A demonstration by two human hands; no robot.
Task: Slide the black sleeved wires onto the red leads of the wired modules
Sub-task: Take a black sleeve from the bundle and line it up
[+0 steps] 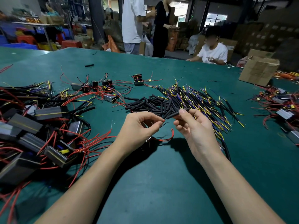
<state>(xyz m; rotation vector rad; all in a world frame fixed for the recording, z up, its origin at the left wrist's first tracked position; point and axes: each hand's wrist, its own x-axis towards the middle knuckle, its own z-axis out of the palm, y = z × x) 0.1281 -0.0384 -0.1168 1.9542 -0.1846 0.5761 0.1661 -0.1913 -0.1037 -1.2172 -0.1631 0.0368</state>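
Between the two hands, over the green table (161, 175), a red lead (163, 120) and a black sleeved wire (175, 114) are sitting almost tip to tip, a small gap showing. Head view: the left hand (139, 126) is pinching the red lead's end between thumb and forefinger, the other fingers curled; the lead is trailing down beneath the hands in a red loop. The right hand (192, 126) is gripping the black sleeved wire between thumb and fingers, its free end pointing left toward the lead. Just beyond the hands, a heap of loose black sleeves (145, 104) is lying on the table, and beyond the right hand a pile of sleeved wires with yellow and blue ends (202, 101) is spreading out. Left of the left hand, a cluster of wired modules (40, 130) with tangled red leads is resting; more modules (100, 88) are sitting farther out. Well right of the right hand, another group of modules (281, 107) and a cardboard box (258, 70) are standing. Beyond the table, a seated person (213, 50) and two standing people (145, 21) are showing.
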